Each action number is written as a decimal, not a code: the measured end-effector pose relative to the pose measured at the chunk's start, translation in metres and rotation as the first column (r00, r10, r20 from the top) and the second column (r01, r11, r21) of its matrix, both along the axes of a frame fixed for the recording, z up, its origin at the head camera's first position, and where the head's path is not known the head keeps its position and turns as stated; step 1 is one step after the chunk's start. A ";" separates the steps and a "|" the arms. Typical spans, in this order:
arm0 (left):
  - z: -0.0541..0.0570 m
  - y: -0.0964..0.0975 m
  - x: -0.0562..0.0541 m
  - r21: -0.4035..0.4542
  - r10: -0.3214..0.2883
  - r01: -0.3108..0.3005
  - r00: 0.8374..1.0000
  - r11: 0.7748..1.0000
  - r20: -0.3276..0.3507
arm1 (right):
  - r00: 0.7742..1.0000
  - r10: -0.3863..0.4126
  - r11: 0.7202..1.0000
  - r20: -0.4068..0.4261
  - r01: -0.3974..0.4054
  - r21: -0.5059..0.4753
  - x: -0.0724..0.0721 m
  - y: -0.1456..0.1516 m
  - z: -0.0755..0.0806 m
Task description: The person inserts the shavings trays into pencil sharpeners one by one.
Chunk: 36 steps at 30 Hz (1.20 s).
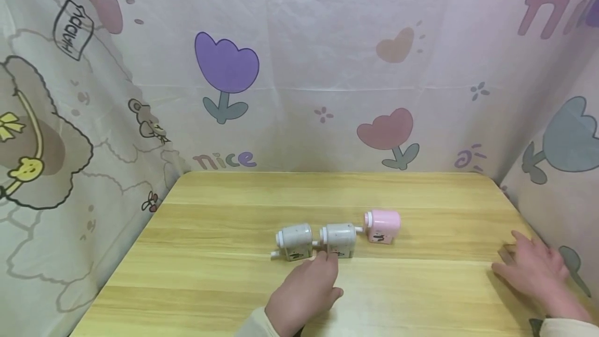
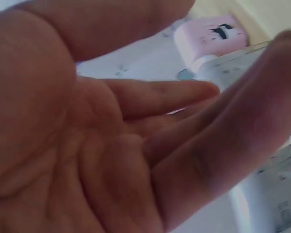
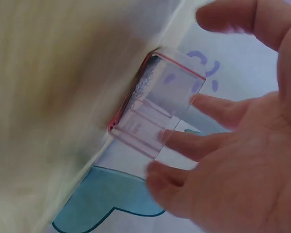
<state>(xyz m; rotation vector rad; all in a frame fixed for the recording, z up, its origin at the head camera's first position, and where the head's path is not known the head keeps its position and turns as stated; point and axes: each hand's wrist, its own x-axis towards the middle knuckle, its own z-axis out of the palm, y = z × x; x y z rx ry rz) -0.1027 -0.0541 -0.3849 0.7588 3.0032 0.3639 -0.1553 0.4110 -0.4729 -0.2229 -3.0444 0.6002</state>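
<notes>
Two grey pencil sharpeners with white knobs and side handles stand side by side: the left one (image 1: 296,242) and the right one (image 1: 340,238). My left hand (image 1: 306,287) is at the right grey one, its fingertips overlapping the front in the head view. Its fingers stretch out with the thumb apart in the left wrist view. Behind and to the right stands a pink sharpener (image 1: 386,224). Over at the table's right edge is a clear plastic box (image 3: 157,104) with a red rim. My right hand (image 1: 535,267) reaches over it, fingertips at its side and thumb spread away.
The wooden table (image 1: 210,285) has patterned cloth (image 1: 309,25) hanging behind it and along both sides. The right side cloth (image 1: 568,207) hangs close beside my right hand.
</notes>
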 end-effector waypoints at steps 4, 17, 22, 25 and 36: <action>-0.009 0.001 -0.004 -0.025 0.011 -0.010 0.998 1.000 0.055 | 0.998 0.002 1.000 0.059 -0.001 -0.015 0.003 0.002 -0.001; -0.013 0.000 -0.010 -0.023 0.049 -0.046 0.983 0.999 0.176 | 0.989 0.123 0.991 -0.077 -0.118 0.060 0.002 0.009 0.001; -0.014 0.000 -0.011 -0.025 0.062 -0.058 0.981 0.998 0.186 | 0.982 0.172 0.984 -0.071 -0.168 0.061 -0.001 0.012 0.004; -0.016 -0.001 -0.011 -0.020 0.066 -0.064 0.980 0.998 0.186 | 0.972 0.213 0.977 -0.096 -0.209 0.049 -0.001 0.010 0.007; -0.018 0.001 -0.013 -0.022 0.076 -0.073 0.972 0.997 0.222 | 0.925 0.321 0.944 -0.203 -0.331 -0.018 -0.001 -0.035 0.017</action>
